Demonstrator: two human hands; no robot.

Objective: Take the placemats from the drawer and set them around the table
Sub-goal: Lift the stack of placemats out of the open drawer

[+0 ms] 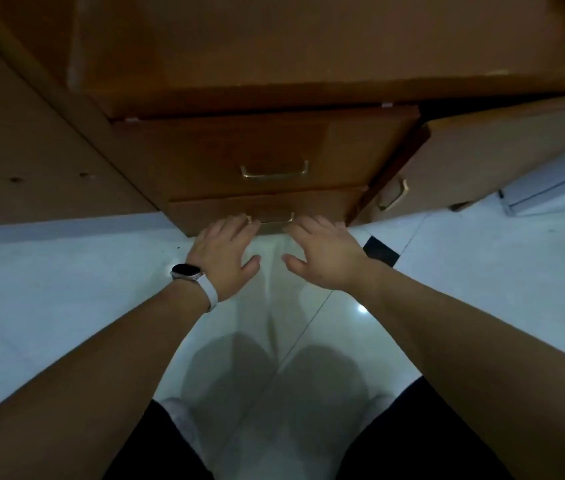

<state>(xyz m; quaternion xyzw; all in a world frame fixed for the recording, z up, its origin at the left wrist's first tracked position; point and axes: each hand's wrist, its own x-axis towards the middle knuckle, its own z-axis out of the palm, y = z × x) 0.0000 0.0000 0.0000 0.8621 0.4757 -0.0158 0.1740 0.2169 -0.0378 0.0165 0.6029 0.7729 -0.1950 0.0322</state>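
Head view, looking down at a brown wooden cabinet with stacked drawers.

Both arms reach forward to the lower drawer, the bottom one in view. Left hand sits at the left end of that drawer's brass handle, fingertips touching or just over the drawer front. Right hand is at the handle's right end, same pose. Grip state: both hands spread, fingers apart, thumbs pointing inward toward each other, nothing held. Can't tell if any finger is actually hooked on the handle, since the fingertips hide its ends.

Lower drawer looks closed, or nearly so. Upper drawer above it is shut, its own brass handle untouched. Placemats not visible; no drawer interior shows.

Left wrist carries a watch with a white strap.

To the right, a separate cabinet door with a brass pull stands at an angle. Further right, a white appliance or box, only partly in frame.

Floor is glossy white tile with a few black inset squares, one just beside the right wrist. Dark shorts at the bottom corners.
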